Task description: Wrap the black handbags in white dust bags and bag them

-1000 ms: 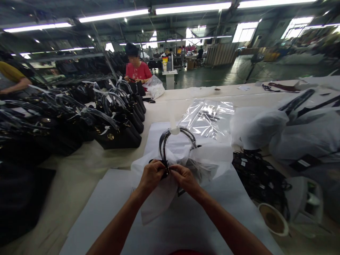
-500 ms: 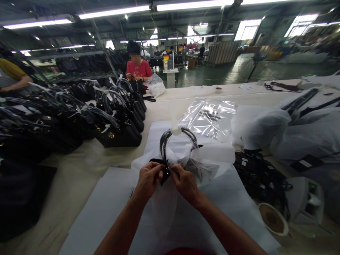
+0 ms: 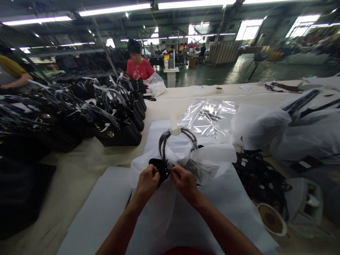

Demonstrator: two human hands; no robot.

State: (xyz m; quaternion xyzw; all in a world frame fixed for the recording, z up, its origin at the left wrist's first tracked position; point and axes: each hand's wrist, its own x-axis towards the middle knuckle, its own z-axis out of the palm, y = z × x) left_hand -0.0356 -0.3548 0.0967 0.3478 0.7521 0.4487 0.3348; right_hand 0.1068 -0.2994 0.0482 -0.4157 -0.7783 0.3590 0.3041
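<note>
Before me a handbag lies mostly hidden under white wrapping [image 3: 186,152]. Its looped black handles [image 3: 162,143], covered in clear film, stand up with a white strip [image 3: 175,129] around their top. My left hand [image 3: 148,180] is closed, pinching the edge of a flat black leather piece [image 3: 156,163] at the left handle's base. Close by, to the right of the small metal fitting there, my right hand [image 3: 186,181] is closed with thumb and forefinger together. What lies between those fingertips is too small to tell.
Black handbags [image 3: 119,132] stand in rows at left. Clear plastic bags [image 3: 209,115] lie beyond the handles. At right are white-wrapped bags [image 3: 262,124], a pile of black straps [image 3: 249,173], a tape roll [image 3: 272,219] and a grey-white dispenser [image 3: 305,205]. A person in red [image 3: 139,69] works across the table.
My left hand has shifted slightly down and left, turning its back upward, and more of the black leather piece shows, spread flatter. My right hand stays nearly in place.
</note>
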